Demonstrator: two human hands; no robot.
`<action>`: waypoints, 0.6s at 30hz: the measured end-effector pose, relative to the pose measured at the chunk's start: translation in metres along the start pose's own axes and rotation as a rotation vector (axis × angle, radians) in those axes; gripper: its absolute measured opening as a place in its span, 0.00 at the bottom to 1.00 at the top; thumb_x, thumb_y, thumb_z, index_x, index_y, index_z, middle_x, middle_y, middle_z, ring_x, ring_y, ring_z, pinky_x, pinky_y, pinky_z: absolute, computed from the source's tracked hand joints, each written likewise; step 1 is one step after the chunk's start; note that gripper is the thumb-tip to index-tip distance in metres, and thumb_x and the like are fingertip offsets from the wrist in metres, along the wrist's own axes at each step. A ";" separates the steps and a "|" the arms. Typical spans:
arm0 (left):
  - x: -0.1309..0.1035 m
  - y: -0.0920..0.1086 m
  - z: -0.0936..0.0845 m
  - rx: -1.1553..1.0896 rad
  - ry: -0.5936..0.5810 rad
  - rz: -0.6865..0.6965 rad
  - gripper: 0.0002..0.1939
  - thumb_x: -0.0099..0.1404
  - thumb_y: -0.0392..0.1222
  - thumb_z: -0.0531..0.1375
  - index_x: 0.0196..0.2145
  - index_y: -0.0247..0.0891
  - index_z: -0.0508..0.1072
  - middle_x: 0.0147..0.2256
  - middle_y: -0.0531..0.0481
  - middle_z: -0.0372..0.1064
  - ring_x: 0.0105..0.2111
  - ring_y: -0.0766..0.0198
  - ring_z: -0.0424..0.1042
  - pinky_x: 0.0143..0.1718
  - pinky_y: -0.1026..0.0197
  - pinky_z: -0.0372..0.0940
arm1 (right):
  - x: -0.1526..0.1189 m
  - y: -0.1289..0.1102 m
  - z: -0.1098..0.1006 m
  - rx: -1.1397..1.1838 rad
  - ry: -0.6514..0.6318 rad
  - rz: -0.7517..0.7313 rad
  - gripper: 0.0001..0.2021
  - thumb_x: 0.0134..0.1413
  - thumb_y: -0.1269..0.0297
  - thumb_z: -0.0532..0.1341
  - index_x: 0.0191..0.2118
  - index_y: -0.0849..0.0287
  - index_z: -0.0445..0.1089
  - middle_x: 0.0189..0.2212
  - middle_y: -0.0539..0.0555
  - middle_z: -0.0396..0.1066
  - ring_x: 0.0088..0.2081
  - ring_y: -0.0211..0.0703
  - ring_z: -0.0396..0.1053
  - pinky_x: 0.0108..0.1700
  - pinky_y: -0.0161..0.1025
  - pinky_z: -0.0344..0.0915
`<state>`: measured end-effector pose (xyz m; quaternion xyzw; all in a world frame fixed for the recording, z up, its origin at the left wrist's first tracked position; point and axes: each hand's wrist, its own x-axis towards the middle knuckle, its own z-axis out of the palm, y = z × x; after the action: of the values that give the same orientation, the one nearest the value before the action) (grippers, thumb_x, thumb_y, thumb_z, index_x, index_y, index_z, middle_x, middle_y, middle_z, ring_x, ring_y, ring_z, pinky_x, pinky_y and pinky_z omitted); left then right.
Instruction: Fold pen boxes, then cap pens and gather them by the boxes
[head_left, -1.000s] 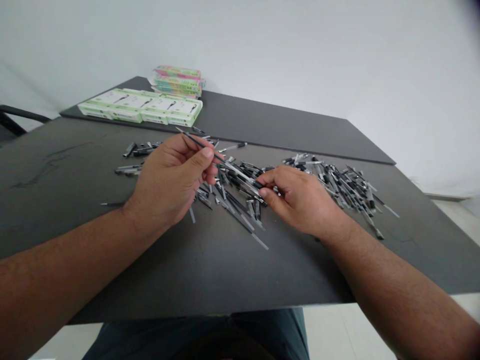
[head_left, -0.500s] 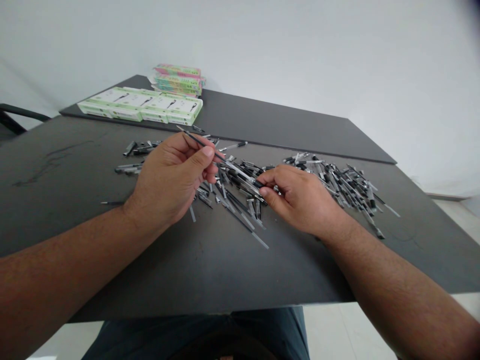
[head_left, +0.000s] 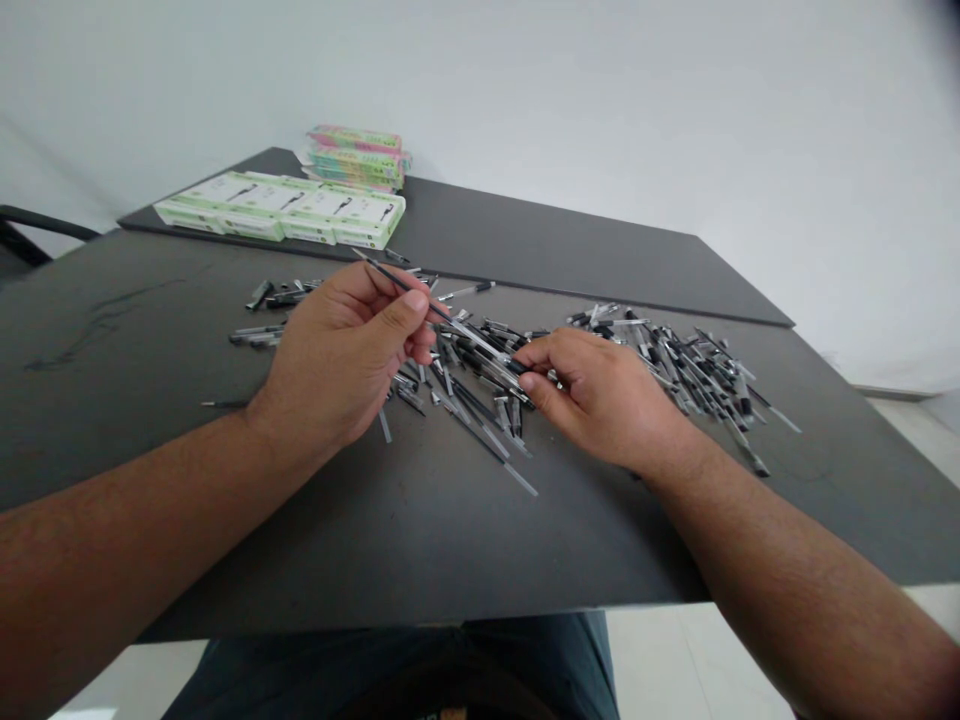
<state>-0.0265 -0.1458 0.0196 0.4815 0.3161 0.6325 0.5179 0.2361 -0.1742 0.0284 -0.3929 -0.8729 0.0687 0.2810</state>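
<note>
Dark table (head_left: 150, 330), green boxes (head_left: 285, 208), pen (head_left: 420, 300) between both hands.

Four green boxes (head_left: 281, 215), countless pen parts (head_left: 675, 365)

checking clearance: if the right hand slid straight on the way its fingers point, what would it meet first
Probably the pen that it is already pinching, then the left hand holding its other end; depth is unclear.

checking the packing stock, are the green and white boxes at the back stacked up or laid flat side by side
Laid flat side by side: the green and white boxes form a single-layer row on the far table. Only the colourful packs behind them are stacked.
</note>
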 end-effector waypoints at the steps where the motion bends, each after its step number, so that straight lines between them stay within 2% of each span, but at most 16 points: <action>1: 0.000 0.000 0.000 -0.002 -0.002 0.005 0.05 0.69 0.32 0.73 0.36 0.38 0.82 0.33 0.50 0.80 0.27 0.66 0.75 0.27 0.64 0.72 | 0.000 0.000 0.000 -0.001 0.000 0.001 0.09 0.74 0.68 0.63 0.50 0.58 0.82 0.43 0.58 0.86 0.45 0.50 0.82 0.51 0.44 0.73; 18: -0.001 0.002 0.001 0.038 0.012 -0.017 0.06 0.69 0.35 0.74 0.36 0.40 0.82 0.34 0.50 0.79 0.28 0.65 0.74 0.28 0.63 0.72 | 0.000 -0.001 0.000 -0.003 -0.017 0.043 0.08 0.74 0.66 0.64 0.50 0.55 0.81 0.43 0.57 0.85 0.44 0.51 0.79 0.52 0.46 0.74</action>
<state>-0.0261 -0.1474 0.0210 0.4848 0.3352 0.6248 0.5121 0.2358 -0.1749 0.0291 -0.4113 -0.8667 0.0768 0.2716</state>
